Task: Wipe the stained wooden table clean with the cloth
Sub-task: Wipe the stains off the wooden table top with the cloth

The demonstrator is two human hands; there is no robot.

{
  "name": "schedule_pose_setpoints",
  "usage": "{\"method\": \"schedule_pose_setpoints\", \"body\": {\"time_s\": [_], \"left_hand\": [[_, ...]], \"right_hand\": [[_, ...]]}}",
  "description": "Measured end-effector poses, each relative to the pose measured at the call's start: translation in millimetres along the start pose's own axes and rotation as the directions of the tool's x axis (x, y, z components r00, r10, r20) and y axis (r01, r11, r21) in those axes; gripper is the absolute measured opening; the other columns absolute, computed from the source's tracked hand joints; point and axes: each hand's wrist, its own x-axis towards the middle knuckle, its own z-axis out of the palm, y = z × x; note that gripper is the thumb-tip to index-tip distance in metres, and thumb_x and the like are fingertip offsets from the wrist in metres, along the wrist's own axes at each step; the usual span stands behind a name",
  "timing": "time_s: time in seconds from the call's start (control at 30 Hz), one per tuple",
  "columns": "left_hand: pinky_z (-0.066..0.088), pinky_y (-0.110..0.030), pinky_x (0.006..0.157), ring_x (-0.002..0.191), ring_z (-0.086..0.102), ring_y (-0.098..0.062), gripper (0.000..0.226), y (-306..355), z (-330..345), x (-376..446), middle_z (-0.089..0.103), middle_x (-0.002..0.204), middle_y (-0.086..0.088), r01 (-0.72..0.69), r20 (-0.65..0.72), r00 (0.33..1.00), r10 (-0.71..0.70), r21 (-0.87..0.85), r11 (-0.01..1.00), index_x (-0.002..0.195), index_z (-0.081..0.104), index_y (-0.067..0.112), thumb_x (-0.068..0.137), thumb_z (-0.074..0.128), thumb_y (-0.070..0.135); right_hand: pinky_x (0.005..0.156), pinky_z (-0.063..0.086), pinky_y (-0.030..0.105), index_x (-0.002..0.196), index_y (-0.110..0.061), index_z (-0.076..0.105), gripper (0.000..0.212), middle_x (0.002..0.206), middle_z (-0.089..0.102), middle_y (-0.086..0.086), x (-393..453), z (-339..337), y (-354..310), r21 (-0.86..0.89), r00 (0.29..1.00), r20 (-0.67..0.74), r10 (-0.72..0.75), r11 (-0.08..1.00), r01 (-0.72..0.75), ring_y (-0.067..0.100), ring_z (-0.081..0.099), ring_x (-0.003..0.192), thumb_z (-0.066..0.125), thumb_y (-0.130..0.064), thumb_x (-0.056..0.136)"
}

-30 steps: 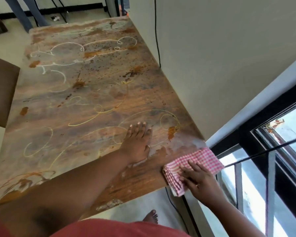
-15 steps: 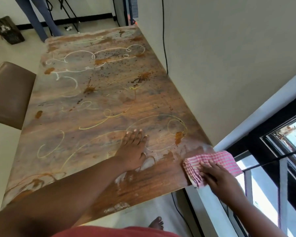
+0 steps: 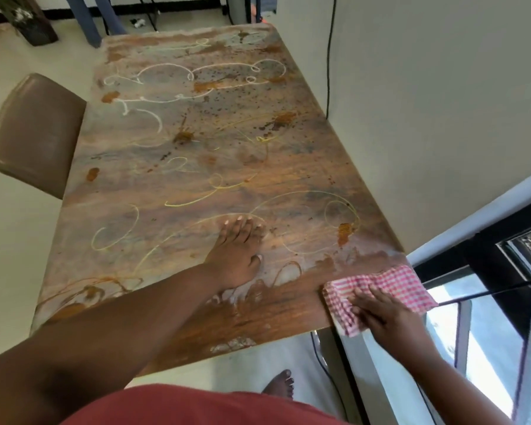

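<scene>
Wooden table [image 3: 288,185] against pale wall, streaked with yellow and white loops, orange-brown blotches, dark speckles. Brown chair seat [image 3: 34,130] at far-left edge. Left hand [image 3: 236,256] flat on tabletop, fingers together, holding nothing. Right hand [image 3: 377,314] palm-down, fingers spread, pressing red-checked cloth [image 3: 393,286] at near-right corner, cloth overhanging table edge. Window just beside.

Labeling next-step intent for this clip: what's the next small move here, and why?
Probably slide the right hand with the cloth away from the near right corner, toward the orange blob just beyond it. The cloth lies half off the table edge, the strip beside it already looks wiped, and the stains beyond look untouched. The left hand lies flat on the wood.
</scene>
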Motion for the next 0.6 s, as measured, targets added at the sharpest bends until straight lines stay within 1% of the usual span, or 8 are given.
{"method": "schedule_pose_setpoints", "body": {"time_s": [0.1, 0.13, 0.2, 0.27, 0.37, 0.43, 0.5, 0.6], "left_hand": [[-0.022, -0.04, 0.113, 0.147, -0.022, -0.025, 0.067, -20, 1, -14, -0.016, 0.162, -0.008, 0.043, 0.005, 0.999, -0.043, -0.001, 0.999, 0.154, -0.008, 0.018, 0.102, 0.027, 0.04], [-0.022, -0.041, 0.113, 0.147, -0.021, -0.026, 0.067, -25, 1, -18, -0.016, 0.162, -0.008, 0.061, 0.005, 0.998, -0.061, -0.009, 0.998, 0.154, -0.009, 0.018, 0.102, 0.027, 0.041], [-0.02, -0.042, 0.114, 0.147, -0.02, -0.026, 0.068, -37, 0, -28, -0.016, 0.162, -0.008, 0.077, 0.0, 0.997, -0.077, -0.021, 0.997, 0.154, -0.009, 0.017, 0.101, 0.027, 0.042], [-0.018, -0.043, 0.116, 0.148, -0.018, -0.026, 0.069, -50, 0, -41, -0.015, 0.162, -0.008, 0.075, -0.001, 0.997, -0.075, -0.011, 0.997, 0.154, -0.009, 0.017, 0.101, 0.027, 0.042], [-0.018, -0.043, 0.116, 0.147, -0.019, -0.027, 0.068, -73, 2, -65, -0.015, 0.162, -0.01, 0.07, -0.001, 0.998, -0.07, -0.003, 0.998, 0.154, -0.011, 0.016, 0.102, 0.026, 0.041], [-0.019, -0.042, 0.114, 0.147, -0.019, -0.027, 0.067, -89, 3, -78, -0.015, 0.162, -0.01, 0.086, -0.013, 0.996, -0.086, -0.024, 0.996, 0.154, -0.01, 0.015, 0.102, 0.025, 0.04], [-0.019, -0.042, 0.114, 0.147, -0.018, -0.028, 0.067, -105, 4, -94, -0.014, 0.162, -0.011, 0.09, -0.016, 0.996, -0.09, -0.036, 0.995, 0.154, -0.009, 0.015, 0.102, 0.026, 0.04], [-0.021, -0.042, 0.113, 0.147, -0.018, -0.029, 0.067, -123, 11, -108, -0.014, 0.162, -0.011, 0.055, -0.021, 0.998, -0.056, -0.018, 0.998, 0.154, -0.009, 0.015, 0.102, 0.026, 0.04]], "right_hand": [[0.089, 0.049, 0.046, 0.104, -0.019, 0.073, 0.027, 0.116, 0.068, 0.01, 14, 11, -29, 0.011, 0.967, -0.111, 0.229, 0.973, -0.229, 0.036, 0.061, 0.112, 0.074, -0.01, 0.079], [0.089, 0.049, 0.048, 0.104, -0.016, 0.073, 0.025, 0.117, 0.067, 0.012, 17, 18, -46, 0.016, 0.957, -0.141, 0.253, 0.967, -0.253, 0.039, 0.059, 0.113, 0.073, -0.01, 0.08], [0.085, 0.05, 0.053, 0.098, -0.013, 0.075, 0.026, 0.112, 0.069, 0.016, 16, 42, -90, 0.03, 0.967, -0.171, 0.188, 0.982, -0.186, 0.045, 0.06, 0.108, 0.078, -0.004, 0.074], [0.083, 0.05, 0.055, 0.093, -0.014, 0.076, 0.028, 0.106, 0.071, 0.013, 3, 63, -131, 0.02, 0.993, -0.112, 0.044, 0.999, -0.042, 0.045, 0.062, 0.104, 0.082, -0.002, 0.068], [0.092, 0.043, 0.051, 0.093, -0.018, 0.077, 0.03, 0.107, 0.071, 0.008, -23, 73, -148, 0.019, 0.996, -0.014, -0.088, 0.996, 0.088, 0.04, 0.062, 0.107, 0.085, -0.005, 0.067], [0.093, 0.04, 0.048, 0.095, -0.019, 0.077, 0.031, 0.111, 0.07, 0.009, -31, 66, -136, 0.025, 1.0, -0.006, -0.003, 1.0, 0.003, 0.037, 0.061, 0.11, 0.084, -0.005, 0.068], [0.092, 0.046, 0.05, 0.099, -0.017, 0.075, 0.027, 0.119, 0.066, 0.013, -28, 68, -136, 0.047, 0.993, -0.013, 0.121, 0.992, -0.121, 0.038, 0.056, 0.117, 0.079, -0.006, 0.075], [0.1, 0.041, 0.048, 0.109, -0.015, 0.072, 0.023, 0.133, 0.057, 0.012, -18, 98, -179, 0.087, 0.96, -0.067, 0.27, 0.96, -0.264, 0.034, 0.042, 0.132, 0.068, -0.018, 0.087]]}}
